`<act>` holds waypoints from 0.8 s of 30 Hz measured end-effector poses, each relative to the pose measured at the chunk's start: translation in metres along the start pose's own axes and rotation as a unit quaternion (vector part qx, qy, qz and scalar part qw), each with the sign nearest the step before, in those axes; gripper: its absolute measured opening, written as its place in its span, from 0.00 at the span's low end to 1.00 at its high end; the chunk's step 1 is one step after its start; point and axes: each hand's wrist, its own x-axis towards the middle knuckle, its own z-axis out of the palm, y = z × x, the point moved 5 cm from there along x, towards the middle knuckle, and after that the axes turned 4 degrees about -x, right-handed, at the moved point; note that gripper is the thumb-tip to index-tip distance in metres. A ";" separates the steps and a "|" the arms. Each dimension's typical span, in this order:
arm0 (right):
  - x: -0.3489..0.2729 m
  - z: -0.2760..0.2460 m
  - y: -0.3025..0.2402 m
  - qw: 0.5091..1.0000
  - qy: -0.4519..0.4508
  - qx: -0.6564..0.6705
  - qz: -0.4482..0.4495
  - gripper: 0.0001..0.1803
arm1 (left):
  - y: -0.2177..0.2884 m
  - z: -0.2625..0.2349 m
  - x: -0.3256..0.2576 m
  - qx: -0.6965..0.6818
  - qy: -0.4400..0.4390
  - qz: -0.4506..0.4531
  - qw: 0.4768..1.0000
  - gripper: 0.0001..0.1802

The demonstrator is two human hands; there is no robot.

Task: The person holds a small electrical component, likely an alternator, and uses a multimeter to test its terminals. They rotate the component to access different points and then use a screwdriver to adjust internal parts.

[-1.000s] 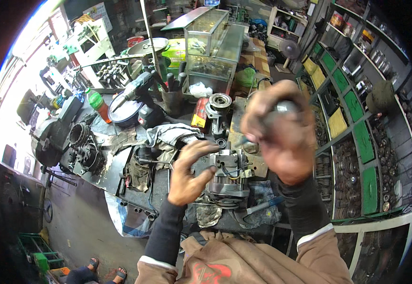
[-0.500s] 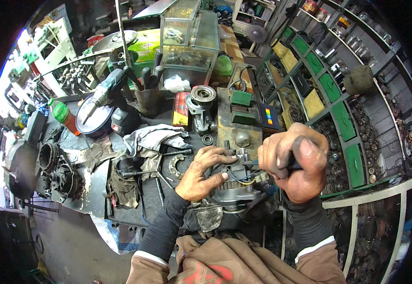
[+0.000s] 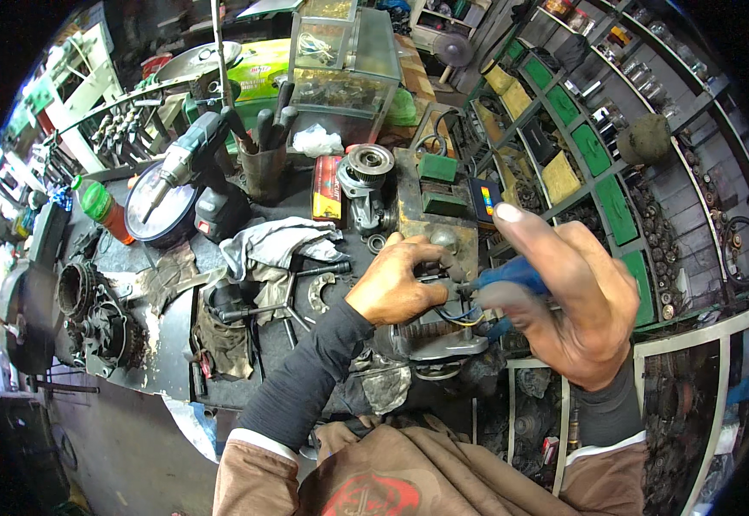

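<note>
A grey ribbed metal motor housing [image 3: 443, 347] with thin wires lies at the bench's near edge, in front of me. My left hand [image 3: 402, 279] is over its upper side, fingers curled and thumb pressed in; what they grip is hidden behind the hand. From the right, a screwdriver [image 3: 519, 273] with a blue handle lies roughly level, its tip end by my left fingertips. Around that handle is my right hand [image 3: 576, 297], partly smeared by motion, with its index finger lifted and a loosened hold. Beyond my left hand, a rounded metal knob [image 3: 443, 237] sits on a worn metal block.
Left of my hands lie a grey rag [image 3: 281, 243], a wrench with several arms [image 3: 284, 305] and a C-shaped metal piece [image 3: 321, 292]. Farther back stand a cordless impact driver [image 3: 194, 163], a pulley assembly [image 3: 367, 176] and a red-yellow box [image 3: 327, 189]. Parts shelves [image 3: 598, 172] line the right side.
My right fingers have loosened from a tight fist and spread, baring the blue handle. My left hand has shifted slightly up and right, and its fingers have curled in. The view has shifted a little.
</note>
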 end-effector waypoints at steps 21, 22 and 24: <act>-0.009 0.015 0.009 0.960 0.169 0.122 0.185 0.24 | -0.004 -0.006 0.025 0.026 -0.216 0.022 0.976 0.26; -0.013 0.018 0.009 0.967 0.197 0.043 0.158 0.29 | -0.001 -0.009 0.024 0.002 -0.207 0.011 0.978 0.28; -0.013 0.019 0.011 0.982 0.162 0.004 0.100 0.25 | 0.006 -0.012 0.022 -0.050 -0.191 -0.007 0.980 0.33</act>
